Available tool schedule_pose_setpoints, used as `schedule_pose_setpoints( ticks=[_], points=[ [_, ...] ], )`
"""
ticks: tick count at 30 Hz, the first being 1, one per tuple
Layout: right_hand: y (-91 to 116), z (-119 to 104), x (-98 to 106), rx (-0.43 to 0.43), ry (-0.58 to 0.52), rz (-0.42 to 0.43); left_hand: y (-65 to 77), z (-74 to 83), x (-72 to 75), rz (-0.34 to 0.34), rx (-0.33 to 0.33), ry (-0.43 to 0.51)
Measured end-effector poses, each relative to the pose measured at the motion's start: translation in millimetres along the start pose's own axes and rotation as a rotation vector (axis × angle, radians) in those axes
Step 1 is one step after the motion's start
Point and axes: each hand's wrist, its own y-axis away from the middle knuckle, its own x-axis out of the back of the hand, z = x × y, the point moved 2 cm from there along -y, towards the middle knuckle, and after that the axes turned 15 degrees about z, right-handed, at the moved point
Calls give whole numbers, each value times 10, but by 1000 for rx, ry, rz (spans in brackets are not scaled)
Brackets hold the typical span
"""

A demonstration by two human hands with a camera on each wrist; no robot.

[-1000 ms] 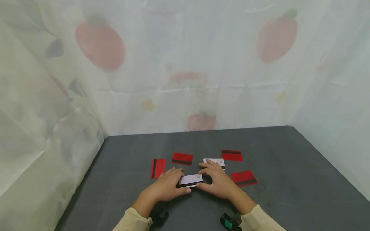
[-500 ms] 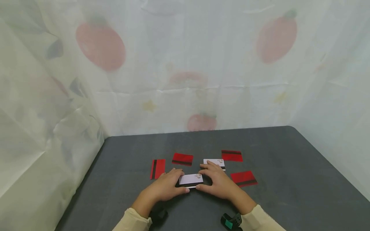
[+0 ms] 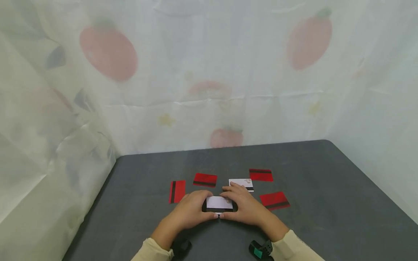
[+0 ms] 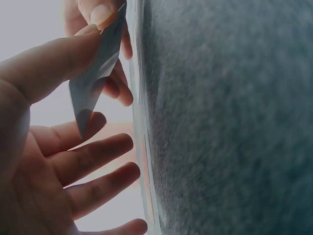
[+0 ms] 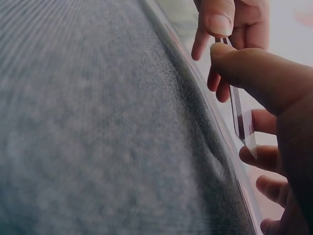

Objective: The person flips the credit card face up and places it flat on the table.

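A white card (image 3: 219,202) with a black stripe along its near side is held between both hands, close over the table. My left hand (image 3: 192,210) pinches its left end between thumb and index finger, and the other fingers are spread, as the left wrist view shows. On the right end, my right hand (image 3: 246,207) grips the same card in a like way. Both thumb tips meet at the near edge. Seen from the right wrist, the card (image 5: 243,120) stands nearly edge-on. A second white card (image 3: 241,183) lies just beyond the right fingers, partly covered by them.
Red cards with black stripes lie around the hands: one at the left (image 3: 177,191), one behind (image 3: 205,179), one at the back right (image 3: 261,174) and one by the right wrist (image 3: 275,201). The dark grey table (image 3: 147,166) meets a printed curtain (image 3: 163,72) behind.
Both hands have drawn closer together, and the thumb tips now touch. The held card has shifted slightly right, its printed corner now mostly covered by the right fingers. The cards on the table stay put.
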Motion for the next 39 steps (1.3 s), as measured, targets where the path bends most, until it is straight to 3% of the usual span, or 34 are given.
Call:
schedule_pose_setpoints(
  ticks=[7, 22, 39],
  points=[
    [1, -32, -9, 34, -2, -26, 12, 68, -12, -3, -20, -3],
    [-4, -19, -2, 42, 6, 21, 11, 31, -8, 6, -6, 56],
    [-5, -20, -14, 103, 62, 49, 3, 56, -13, 20, -38, 30]
  ],
)
